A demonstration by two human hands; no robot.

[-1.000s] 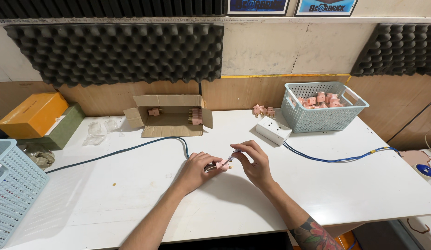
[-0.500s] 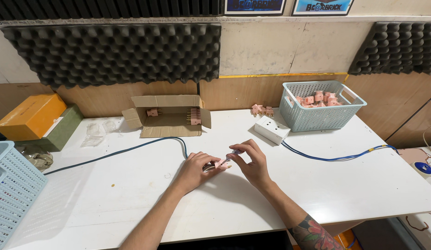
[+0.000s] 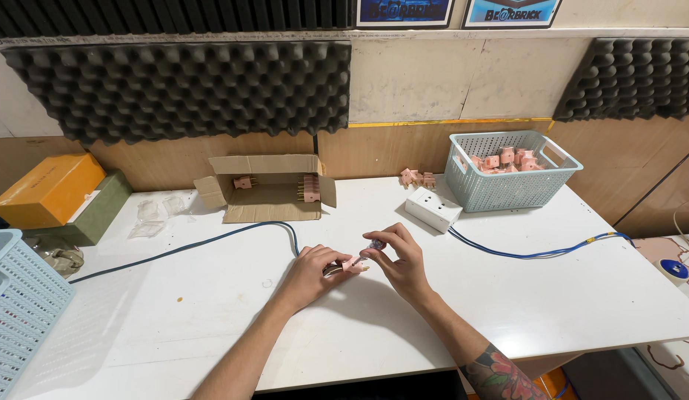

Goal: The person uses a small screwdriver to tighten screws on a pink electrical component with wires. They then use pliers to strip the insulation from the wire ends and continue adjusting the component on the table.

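At the middle of the white table [image 3: 211,311] my left hand [image 3: 311,272] pinches a small pink plug [image 3: 352,264] with metal prongs, at the end of a dark cable [image 3: 204,241]. My right hand [image 3: 400,259] meets it from the right, its fingertips closed on a small clear piece [image 3: 374,244] held against the plug. Both hands rest low over the tabletop and touch each other at the plug.
An open cardboard box [image 3: 267,189] with pink plugs lies behind. A pale blue basket [image 3: 511,172] of pink plugs stands at the back right, a white socket block [image 3: 432,208] with a blue cable [image 3: 537,253] beside it. Another blue basket [image 3: 18,311] is at the left edge.
My hands stay together at the plug. The right fingers have shifted slightly over its tip; the view has tilted a little.
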